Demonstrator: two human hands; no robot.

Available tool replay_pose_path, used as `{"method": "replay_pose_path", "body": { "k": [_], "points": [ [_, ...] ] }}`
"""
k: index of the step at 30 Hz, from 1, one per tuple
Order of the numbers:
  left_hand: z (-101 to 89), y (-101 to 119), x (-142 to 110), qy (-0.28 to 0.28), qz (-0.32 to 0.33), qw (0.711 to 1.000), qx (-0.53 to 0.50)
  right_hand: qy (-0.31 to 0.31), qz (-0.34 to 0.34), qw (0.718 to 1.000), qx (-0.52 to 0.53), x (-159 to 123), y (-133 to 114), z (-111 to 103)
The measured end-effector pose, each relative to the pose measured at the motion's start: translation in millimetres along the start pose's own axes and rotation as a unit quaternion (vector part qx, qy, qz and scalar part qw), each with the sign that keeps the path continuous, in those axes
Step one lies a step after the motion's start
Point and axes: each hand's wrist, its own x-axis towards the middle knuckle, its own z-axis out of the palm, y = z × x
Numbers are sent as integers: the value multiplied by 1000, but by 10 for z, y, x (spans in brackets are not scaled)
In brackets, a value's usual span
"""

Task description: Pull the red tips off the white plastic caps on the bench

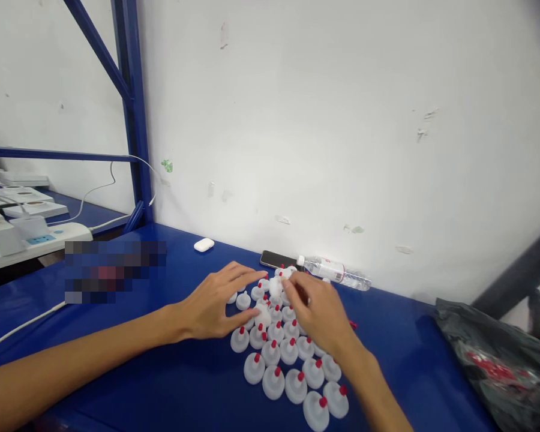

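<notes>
- Head view: a cluster of translucent white caps (288,355) stands on the blue table (162,384), spreading from between the hands toward the viewer; most wear red tips (300,376).
- At the cluster's left edge, one cap (243,303) shows a white nozzle.
- Left hand (216,300), at the cluster's left side: thumb and forefinger stretched wide apart, thumb tip at a white piece (263,317); I cannot tell whether they touch.
- Right hand (317,306), over the cluster's right side: fingers curled, thumb and forefinger near another white piece (276,287); I cannot tell whether it is gripped.
- Right of the cluster: a small red piece (352,324).
- Behind the cluster's far end: a dark phone (275,260) and a clear bottle (333,270) on its side.
- Beyond the cluster, leftward: a white case (204,245).
- Well left of the cluster: a power strip (72,233) and a blue metal post (132,90).
- Well right of the cluster: a black plastic bag (459,336).
- Behind the cluster, past the phone: a marked white wall (319,108).
</notes>
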Motion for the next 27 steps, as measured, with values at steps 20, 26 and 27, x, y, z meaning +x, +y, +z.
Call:
{"method": "replay_pose_path", "body": {
  "k": [20, 26, 27],
  "points": [
    [74, 154, -76, 44, -29, 990, -133, -99, -96, 979, 153, -52, -196, 92],
    [20, 201, 6, -41, -110, 952, -284, -72, -107, 979, 158, -22, -190, 87],
    [26, 192, 10, -50, -119, 941, -313, -68, -110, 979, 157, -21, -204, 99]
  ]
}}
